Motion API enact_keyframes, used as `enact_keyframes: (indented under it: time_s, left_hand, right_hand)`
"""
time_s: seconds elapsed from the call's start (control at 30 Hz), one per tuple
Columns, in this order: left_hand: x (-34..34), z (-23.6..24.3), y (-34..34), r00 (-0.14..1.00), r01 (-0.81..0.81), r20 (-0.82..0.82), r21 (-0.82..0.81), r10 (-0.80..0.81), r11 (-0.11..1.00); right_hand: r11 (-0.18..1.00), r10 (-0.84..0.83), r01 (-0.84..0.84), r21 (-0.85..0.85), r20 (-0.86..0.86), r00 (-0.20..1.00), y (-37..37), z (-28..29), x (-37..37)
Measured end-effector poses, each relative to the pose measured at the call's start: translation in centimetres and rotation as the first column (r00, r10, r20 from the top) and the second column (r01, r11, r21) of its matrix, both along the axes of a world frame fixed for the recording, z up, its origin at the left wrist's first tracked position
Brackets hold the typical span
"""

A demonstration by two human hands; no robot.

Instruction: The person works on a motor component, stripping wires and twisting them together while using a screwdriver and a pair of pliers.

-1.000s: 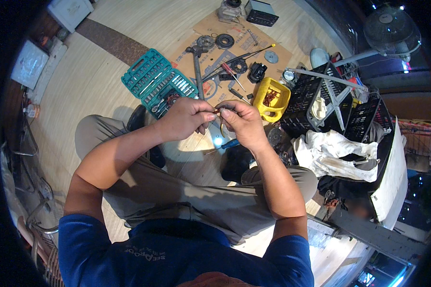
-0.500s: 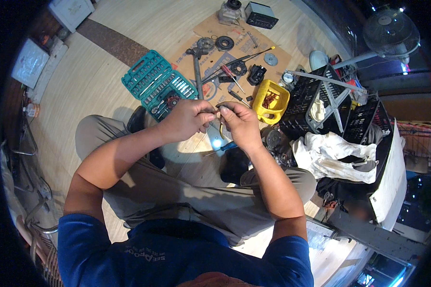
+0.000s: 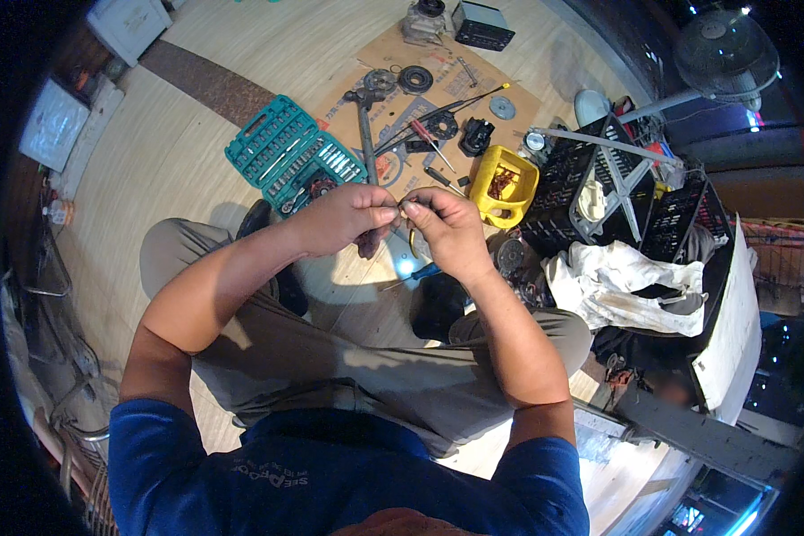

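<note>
My left hand and my right hand meet in front of me, thumbs and fingers pinched around something too small to make out. Below the left fingers shows a dark reddish-brown lump, whose kind I cannot tell. A curved yellow-and-black piece, perhaps a tool handle, shows beside the right fingers. On the floor under the hands lies a blue-handled screwdriver. Just beyond them are a hammer, a black-handled screwdriver and a red-handled screwdriver.
A green socket set case lies unfolded at the left. To the right stand a cut yellow container with brownish parts, black crates, a white cloth and a fan. Cardboard carries several dark round parts.
The left hand has shifted slightly, its fingers now extended toward the right fingertips. The dark reddish-brown lump has come into view below it. The right hand stays nearly in place.
</note>
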State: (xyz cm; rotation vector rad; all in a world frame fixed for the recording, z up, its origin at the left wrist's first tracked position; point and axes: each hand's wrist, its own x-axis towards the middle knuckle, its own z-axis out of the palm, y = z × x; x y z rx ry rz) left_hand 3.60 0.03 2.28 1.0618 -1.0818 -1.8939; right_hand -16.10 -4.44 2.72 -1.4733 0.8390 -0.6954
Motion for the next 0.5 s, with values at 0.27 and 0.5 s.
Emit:
enact_keyframes:
  time_s: [0.27,0.5]
  left_hand:
    - [-1.0,1.3,0.5,0.817,0.036,0.512,-0.508,0.267,0.861]
    - [-0.4,-0.3,0.2,0.995,-0.031,0.087,-0.137,0.044,0.99]
  right_hand:
    - [0.999,-0.036,0.036,0.024,0.002,0.999,0.1,0.6,-0.2]
    - [1.0,-0.002,0.001,0.019,0.036,0.999,-0.2,0.2,-0.4]
